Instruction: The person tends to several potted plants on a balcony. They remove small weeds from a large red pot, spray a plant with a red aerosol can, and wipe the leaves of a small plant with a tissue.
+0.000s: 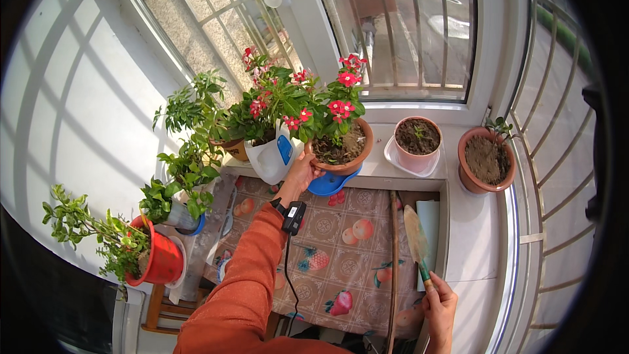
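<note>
My left hand reaches out to the windowsill and grips the left side of a brown flower pot. Dark soil and a leafy plant with red flowers fill that pot, which stands tilted slightly on a blue saucer. At the lower right my right hand is closed round the green handle of a garden trowel. Its soil-stained blade points up and away from me, over the right side of the table.
A pink pot and a brown pot with dry soil stand farther right. On the left are a cut white jug and a red pot. A wooden stick lies along the patterned tablecloth. Barred windows surround the sill.
</note>
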A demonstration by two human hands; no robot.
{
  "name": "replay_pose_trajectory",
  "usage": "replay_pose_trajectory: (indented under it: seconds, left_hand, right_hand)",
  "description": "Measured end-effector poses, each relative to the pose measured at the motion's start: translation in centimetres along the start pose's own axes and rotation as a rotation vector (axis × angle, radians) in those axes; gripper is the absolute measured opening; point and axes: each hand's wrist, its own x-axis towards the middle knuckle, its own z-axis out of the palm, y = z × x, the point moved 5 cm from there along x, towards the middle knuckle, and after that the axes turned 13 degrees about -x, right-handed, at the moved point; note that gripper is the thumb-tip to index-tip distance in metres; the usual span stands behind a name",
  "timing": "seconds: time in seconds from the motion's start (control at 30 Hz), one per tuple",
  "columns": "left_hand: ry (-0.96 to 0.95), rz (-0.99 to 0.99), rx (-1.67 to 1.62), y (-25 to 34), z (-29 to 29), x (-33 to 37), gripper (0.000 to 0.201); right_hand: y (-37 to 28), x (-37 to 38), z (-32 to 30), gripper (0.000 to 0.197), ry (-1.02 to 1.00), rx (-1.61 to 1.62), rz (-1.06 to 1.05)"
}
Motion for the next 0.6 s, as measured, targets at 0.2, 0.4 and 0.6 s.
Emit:
replay_pose_trajectory:
  seconds: [0.2, 0.4, 0.6]
  left_hand:
    - [-0.045, 0.009, -0.01, -0.2, 0.1, 0.2, 0.042]
    - [0.043, -0.008, 0.001, -0.7, -0.1, -0.2, 0.035]
    - [0.169, 0.057, -0.089, -2.8, -0.9, -3.9, 0.053]
  right_hand:
    - [-0.3, 0.1, 0.5, 0.03, -0.012, -0.033, -0.029]
    - [-0.2, 0.0, 1.4, 0.03, -0.037, -0.047, -0.027]
    - [-0.6, -0.8, 2.0, 0.03, -0.024, -0.081, -0.043]
